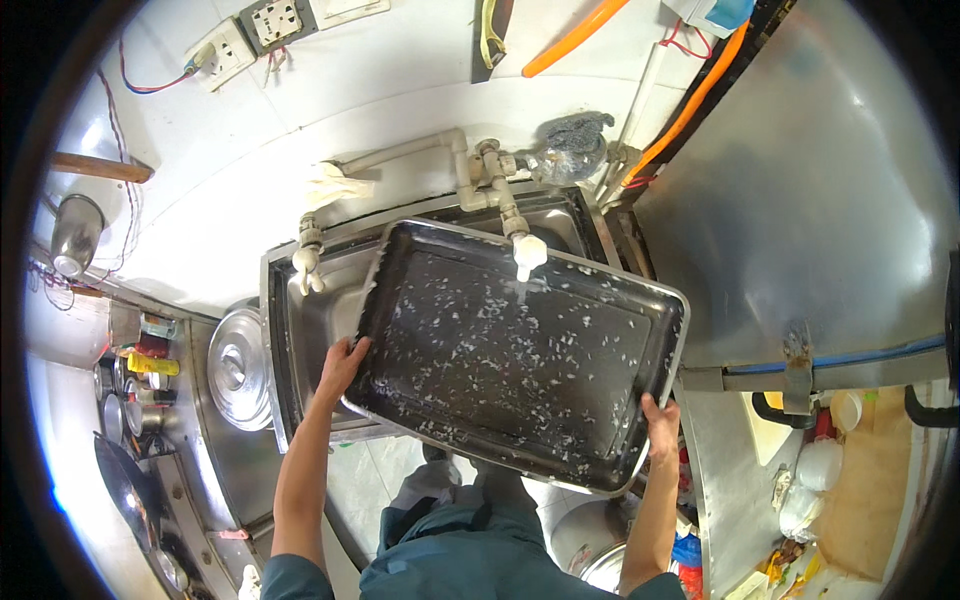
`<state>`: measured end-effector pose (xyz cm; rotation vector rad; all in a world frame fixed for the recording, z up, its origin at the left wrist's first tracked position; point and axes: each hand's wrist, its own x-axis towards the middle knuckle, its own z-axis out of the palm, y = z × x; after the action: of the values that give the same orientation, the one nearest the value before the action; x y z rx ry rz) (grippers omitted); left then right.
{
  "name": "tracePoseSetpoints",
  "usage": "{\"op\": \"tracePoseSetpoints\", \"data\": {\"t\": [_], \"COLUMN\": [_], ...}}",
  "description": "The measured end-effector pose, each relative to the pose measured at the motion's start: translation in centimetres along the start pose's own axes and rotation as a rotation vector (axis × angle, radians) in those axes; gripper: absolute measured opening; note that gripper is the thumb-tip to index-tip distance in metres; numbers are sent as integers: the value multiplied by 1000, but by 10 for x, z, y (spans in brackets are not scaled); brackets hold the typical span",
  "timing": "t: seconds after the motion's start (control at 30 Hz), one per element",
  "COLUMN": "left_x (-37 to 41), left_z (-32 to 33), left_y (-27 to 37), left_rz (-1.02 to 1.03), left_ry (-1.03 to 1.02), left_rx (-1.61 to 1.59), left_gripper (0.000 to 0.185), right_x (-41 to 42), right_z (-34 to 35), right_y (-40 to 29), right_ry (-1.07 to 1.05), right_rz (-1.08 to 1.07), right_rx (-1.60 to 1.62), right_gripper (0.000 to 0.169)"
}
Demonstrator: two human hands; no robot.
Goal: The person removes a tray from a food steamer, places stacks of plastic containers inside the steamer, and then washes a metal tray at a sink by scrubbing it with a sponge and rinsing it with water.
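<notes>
A large dark rectangular metal tray point(487, 352), its bottom strewn with small white bits, is held over a stainless steel sink point(319, 315). My left hand point(345, 367) grips the tray's left edge, thumb on the rim. On the right edge, near the lower corner, my right hand point(661, 427) holds it the same way. A white plastic tap point(529, 255) stands above the tray's far side, and what seems to be water falls from it onto the tray. The fingers under the tray are hidden.
A second tap point(307, 262) is over the sink's left side. To the left lie a round metal lid point(240, 369) and a wok point(126, 487). A large steel cabinet door point(810, 195) rises at the right. A metal pot point(600, 559) stands below, near the legs.
</notes>
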<state>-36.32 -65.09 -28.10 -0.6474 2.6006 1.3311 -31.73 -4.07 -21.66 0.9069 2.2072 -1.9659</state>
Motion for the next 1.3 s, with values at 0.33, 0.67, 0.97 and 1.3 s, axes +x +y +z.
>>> {"op": "tracePoseSetpoints", "data": {"t": [0.33, 0.67, 0.97, 1.3], "left_x": [49, -176, -297, -292], "left_z": [49, 47, -30, -43], "left_y": [32, -37, -147, -167], "left_rz": [430, 224, -314, -265], "left_ry": [218, 110, -380, -337], "left_rx": [200, -356, -1295, -908], "left_gripper": [31, 36, 77, 38], "right_x": [-133, -294, -306, -70], "right_z": [-9, 152, 167, 192], "right_y": [103, 147, 24, 77], "right_ry": [240, 211, -485, 2], "right_rz": [105, 327, 116, -299], "right_rx": [313, 380, -32, -514], "right_gripper": [39, 43, 17, 43]}}
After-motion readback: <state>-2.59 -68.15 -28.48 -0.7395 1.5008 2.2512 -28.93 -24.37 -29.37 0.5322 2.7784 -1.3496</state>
